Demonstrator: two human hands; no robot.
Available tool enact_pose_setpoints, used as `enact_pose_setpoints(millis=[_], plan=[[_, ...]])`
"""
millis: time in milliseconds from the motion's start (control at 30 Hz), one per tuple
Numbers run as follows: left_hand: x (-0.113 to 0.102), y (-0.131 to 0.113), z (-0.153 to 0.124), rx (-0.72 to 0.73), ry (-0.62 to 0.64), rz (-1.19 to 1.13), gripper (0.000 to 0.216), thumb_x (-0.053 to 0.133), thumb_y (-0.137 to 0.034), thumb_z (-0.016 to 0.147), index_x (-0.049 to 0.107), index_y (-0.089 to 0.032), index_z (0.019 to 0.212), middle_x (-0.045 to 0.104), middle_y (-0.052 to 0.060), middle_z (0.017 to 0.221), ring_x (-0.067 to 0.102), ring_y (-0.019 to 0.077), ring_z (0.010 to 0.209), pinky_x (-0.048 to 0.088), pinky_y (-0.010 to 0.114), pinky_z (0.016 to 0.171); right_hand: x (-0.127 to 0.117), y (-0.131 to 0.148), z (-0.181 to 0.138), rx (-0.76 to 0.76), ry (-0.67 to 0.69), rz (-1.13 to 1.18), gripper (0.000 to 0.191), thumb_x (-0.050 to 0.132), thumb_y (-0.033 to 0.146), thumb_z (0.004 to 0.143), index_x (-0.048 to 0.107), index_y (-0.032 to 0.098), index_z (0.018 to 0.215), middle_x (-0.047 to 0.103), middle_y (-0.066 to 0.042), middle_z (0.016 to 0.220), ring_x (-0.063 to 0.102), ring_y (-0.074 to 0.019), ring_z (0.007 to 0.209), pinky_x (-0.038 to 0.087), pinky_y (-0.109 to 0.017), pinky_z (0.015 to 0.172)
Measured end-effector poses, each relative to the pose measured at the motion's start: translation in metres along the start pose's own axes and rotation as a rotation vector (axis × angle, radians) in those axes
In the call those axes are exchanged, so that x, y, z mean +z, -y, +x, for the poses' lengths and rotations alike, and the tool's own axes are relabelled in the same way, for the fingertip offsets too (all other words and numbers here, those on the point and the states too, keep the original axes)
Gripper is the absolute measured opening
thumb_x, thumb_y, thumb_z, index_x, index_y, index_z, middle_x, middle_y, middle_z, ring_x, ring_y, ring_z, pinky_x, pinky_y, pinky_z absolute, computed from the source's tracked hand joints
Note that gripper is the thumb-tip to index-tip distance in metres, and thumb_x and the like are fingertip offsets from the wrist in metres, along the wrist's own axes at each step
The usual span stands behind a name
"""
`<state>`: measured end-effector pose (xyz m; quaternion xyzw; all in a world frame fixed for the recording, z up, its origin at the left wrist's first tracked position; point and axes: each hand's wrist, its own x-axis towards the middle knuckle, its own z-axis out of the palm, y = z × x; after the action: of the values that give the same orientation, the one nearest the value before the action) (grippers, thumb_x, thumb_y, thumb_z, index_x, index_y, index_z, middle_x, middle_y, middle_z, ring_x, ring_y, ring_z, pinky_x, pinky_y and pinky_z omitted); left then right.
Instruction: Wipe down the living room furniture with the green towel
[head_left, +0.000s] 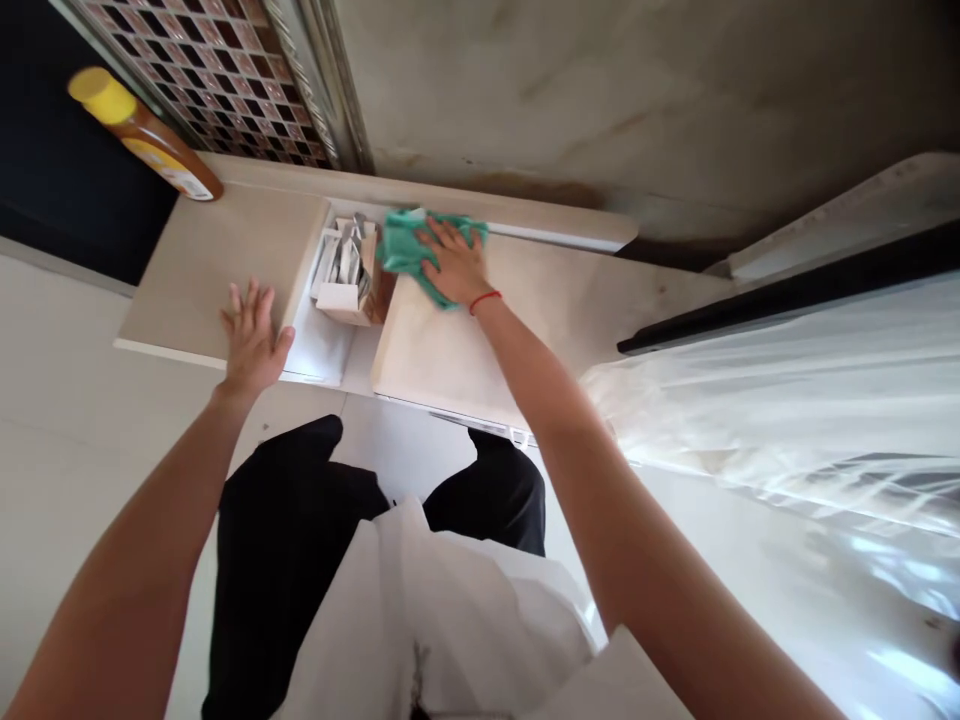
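Note:
My right hand (457, 265) lies flat with fingers spread on a green cloth (405, 240), pressing it against the pale wooden top (525, 300) near its left end. A red string circles that wrist. My left hand (255, 335) rests palm down, fingers apart, on the front right part of the left wooden top (232, 250). Between the two tops is a lower gap, where an open cardboard box (349, 298) full of silvery packets stands just left of the cloth. Part of the cloth is hidden under my right hand.
A brown bottle with a yellow cap (161, 145) stands at the back left, near dark glass. Behind the tops run a raised ledge (510, 208), mosaic tiles (217, 70) and a stained wall (600, 90). White sheeting (787, 390) and a black bar (750, 305) are at the right.

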<state>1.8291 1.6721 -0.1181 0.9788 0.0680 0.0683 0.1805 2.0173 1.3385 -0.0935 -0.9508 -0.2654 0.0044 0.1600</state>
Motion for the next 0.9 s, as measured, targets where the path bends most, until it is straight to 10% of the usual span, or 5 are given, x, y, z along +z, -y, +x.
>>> enact_pose_setpoints(millis=[433,533,633,767,900], plan=[[0.001,0.012,-0.005,0.047,-0.023,-0.082,0.088,0.028,-0.069,0.104,0.030,-0.011,0.170,0.015,0.017,0.182,-0.002,0.0350,0.172,0.003,0.064,0.141,-0.020,-0.165,-0.184,0.617,-0.586,0.114,0.072,0.039,0.055,0.106,0.043,0.021,0.169,0.028,-0.014,0.177,0.016,-0.0435,0.167,0.009,-0.082,0.126],[0.001,0.018,-0.004,0.062,-0.014,-0.086,0.087,0.029,-0.071,0.103,0.032,-0.016,0.170,0.017,0.015,0.182,0.000,0.0334,0.173,0.003,0.063,0.141,-0.014,-0.126,-0.178,0.657,-0.606,0.135,0.072,0.031,0.054,0.108,0.039,0.018,0.170,0.026,-0.017,0.176,0.013,-0.0484,0.167,0.010,-0.088,0.121],[0.001,0.022,-0.003,0.082,0.001,-0.098,0.088,0.033,-0.070,0.102,0.035,-0.013,0.169,0.018,0.016,0.181,0.002,0.0369,0.172,0.001,0.068,0.139,0.004,-0.030,-0.126,0.645,-0.410,0.103,0.072,0.049,0.046,0.106,0.043,0.008,0.167,0.022,-0.025,0.177,0.011,-0.0519,0.165,0.008,-0.089,0.119],[-0.001,0.028,-0.004,0.126,-0.002,-0.132,0.096,0.030,-0.076,0.101,0.035,-0.008,0.168,0.017,0.018,0.181,0.001,0.0394,0.172,-0.002,0.070,0.137,0.034,0.081,-0.063,0.239,-0.168,0.099,0.065,0.061,0.042,0.104,0.047,0.022,0.165,0.025,-0.007,0.179,0.016,-0.0408,0.166,0.003,-0.082,0.127],[-0.002,0.029,-0.010,0.128,-0.025,-0.147,0.101,0.019,-0.082,0.098,0.037,-0.011,0.168,0.018,0.017,0.181,-0.002,0.0399,0.172,-0.008,0.069,0.137,0.026,0.053,-0.082,0.144,-0.134,0.133,0.060,0.059,0.017,0.098,0.055,0.025,0.158,0.035,0.001,0.175,0.029,-0.0262,0.164,0.007,-0.066,0.137]])
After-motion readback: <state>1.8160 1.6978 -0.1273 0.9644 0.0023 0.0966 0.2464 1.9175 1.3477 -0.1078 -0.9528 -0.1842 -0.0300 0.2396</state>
